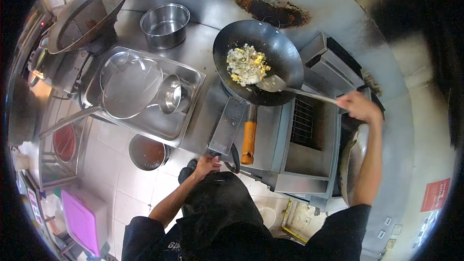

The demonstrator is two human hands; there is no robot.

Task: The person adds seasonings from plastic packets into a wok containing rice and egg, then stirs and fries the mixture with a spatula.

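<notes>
My right hand (pixel 359 107) is closed around the handle of a metal wok spatula (pixel 273 84). The spatula's blade lies in a dark wok (pixel 286 65), against the fried rice with egg (pixel 246 65). The wok sits tilted on a burner, and its wooden handle (pixel 249 141) points towards me, with neither hand on it. My left hand (pixel 207 166) is low at the front end of the steel burner housing (pixel 228 127). Its fingers are curled at the dark control knob (pixel 214 152), which they partly cover.
Left of the burner, a steel tray (pixel 185 123) carries a round mesh strainer (pixel 132 88) and a small metal bowl (pixel 170 94). Behind it stands a steel pot (pixel 165 25). Another wok (pixel 87 18) is at far left. A bucket of brown liquid (pixel 148 152) stands on the floor.
</notes>
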